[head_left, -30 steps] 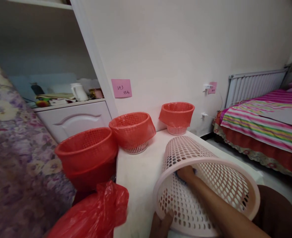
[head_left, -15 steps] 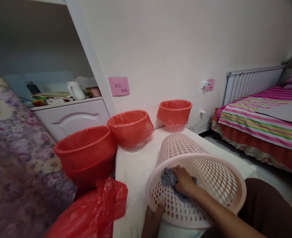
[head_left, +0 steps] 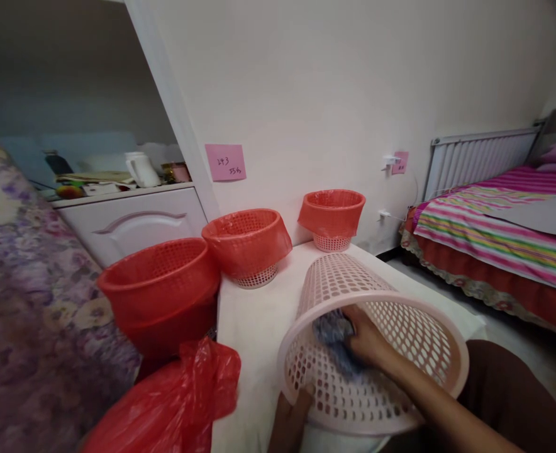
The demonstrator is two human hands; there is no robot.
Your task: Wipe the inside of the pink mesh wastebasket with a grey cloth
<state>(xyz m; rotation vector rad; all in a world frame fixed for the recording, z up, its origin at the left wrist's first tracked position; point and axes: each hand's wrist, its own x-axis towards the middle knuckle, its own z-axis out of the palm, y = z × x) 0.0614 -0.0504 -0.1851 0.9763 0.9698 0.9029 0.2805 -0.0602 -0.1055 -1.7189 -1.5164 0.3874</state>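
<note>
A pale pink perforated plastic basket (head_left: 339, 277) lies on its side on the white table, its wide mouth facing me. My left hand (head_left: 294, 412) grips the lower left of its rim, thumb inside the mouth. Inside the basket, my right hand (head_left: 365, 336) is closed on a grey-blue cloth (head_left: 332, 333) that is pressed to the inner wall and slightly blurred. The right forearm passes over the lower rim.
Baskets lined with red bags stand at the left (head_left: 160, 289), centre (head_left: 250, 242) and back (head_left: 333, 214) of the white table (head_left: 244, 321). A loose red plastic bag (head_left: 174, 396) bulges at the front left. To the right is a bed (head_left: 495, 233).
My right hand has moved deeper into the basket and slightly right with the cloth. My left hand keeps its place on the rim.
</note>
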